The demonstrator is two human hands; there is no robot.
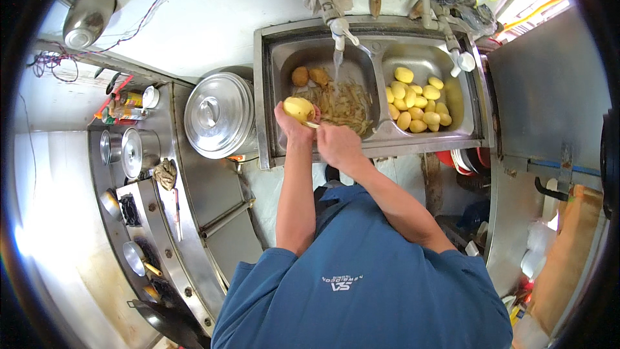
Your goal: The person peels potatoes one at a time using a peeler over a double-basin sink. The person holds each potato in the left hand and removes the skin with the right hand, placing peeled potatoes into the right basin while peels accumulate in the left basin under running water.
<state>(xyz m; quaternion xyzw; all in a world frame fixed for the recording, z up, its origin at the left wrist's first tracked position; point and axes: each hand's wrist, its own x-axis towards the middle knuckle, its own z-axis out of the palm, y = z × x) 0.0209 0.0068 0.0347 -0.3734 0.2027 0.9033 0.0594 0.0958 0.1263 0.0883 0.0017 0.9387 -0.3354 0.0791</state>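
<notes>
My left hand (292,125) holds a mostly peeled potato (298,108) over the left sink basin (290,55). In my right hand (339,145) is a small peeling tool (310,124), its tip close to the potato; its exact kind is hard to make out. Below lie wet potato peels (346,102) and two unpeeled brown potatoes (309,76). Water runs into this basin from a white-handled tap (340,29). The right basin (443,55) has several peeled yellow potatoes (416,102) piled in it.
A large lidded metal pot (213,114) stands left of the sink. Farther left, a steel stove (164,232) bears pans and a wok (162,320). A second tap (461,62) overhangs the right basin. A steel cabinet (547,92) rises at the right.
</notes>
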